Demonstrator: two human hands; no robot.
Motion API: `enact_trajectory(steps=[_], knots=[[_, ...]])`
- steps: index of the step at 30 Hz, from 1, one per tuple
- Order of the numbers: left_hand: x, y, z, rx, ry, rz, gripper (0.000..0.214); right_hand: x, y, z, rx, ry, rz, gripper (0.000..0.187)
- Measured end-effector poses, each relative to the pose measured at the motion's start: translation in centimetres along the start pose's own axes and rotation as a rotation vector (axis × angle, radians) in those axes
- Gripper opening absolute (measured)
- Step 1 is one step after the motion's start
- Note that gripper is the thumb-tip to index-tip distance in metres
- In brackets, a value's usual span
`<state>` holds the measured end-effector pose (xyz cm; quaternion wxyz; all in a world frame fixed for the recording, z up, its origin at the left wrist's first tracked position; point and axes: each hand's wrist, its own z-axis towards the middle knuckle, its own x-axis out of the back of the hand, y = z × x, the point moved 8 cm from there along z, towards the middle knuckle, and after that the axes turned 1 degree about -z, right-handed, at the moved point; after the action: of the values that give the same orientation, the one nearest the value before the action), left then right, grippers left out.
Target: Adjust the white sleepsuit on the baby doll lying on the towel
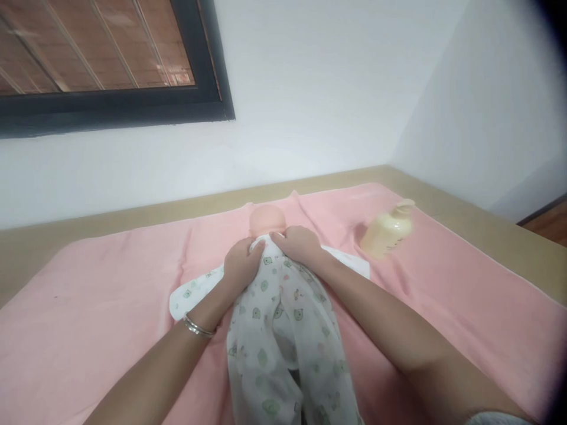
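Observation:
A baby doll lies on a pink cloth, its bald head (267,219) pointing away from me. White baby clothes (283,307) with small green prints cover its body, and the sleeves spread out to both sides. My left hand (243,260) pinches the collar on the left of the neck, thumb on top. On the right side of the neck, my right hand (302,243) grips the same collar, close beside the head. Most of the doll's body is hidden under the garment and my hands.
The pink cloth (110,295) covers much of a tan surface (443,230). To the right, a pale yellow pump bottle (387,230) lies tilted on the cloth. White walls (319,88) stand behind, with a dark-framed window (208,100) at upper left.

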<state>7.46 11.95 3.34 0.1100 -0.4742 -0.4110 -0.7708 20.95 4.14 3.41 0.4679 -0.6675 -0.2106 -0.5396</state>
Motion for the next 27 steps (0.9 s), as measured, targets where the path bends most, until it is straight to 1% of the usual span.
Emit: enact_trajectory(steps=[11,18,27], knots=[[-0.06,-0.05,-0.01,-0.012,0.004,-0.02,0.041,-0.02,-0.03,0.07,0.017,0.017,-0.013,0.058],[-0.06,-0.13,-0.09,-0.011,0.005,-0.014,0.043,0.02,0.04,-0.01,-0.002,0.003,-0.015,0.059],[-0.02,-0.02,-0.04,-0.002,-0.002,0.004,0.043,0.06,-0.08,-0.07,0.012,0.0,-0.016,0.06]])
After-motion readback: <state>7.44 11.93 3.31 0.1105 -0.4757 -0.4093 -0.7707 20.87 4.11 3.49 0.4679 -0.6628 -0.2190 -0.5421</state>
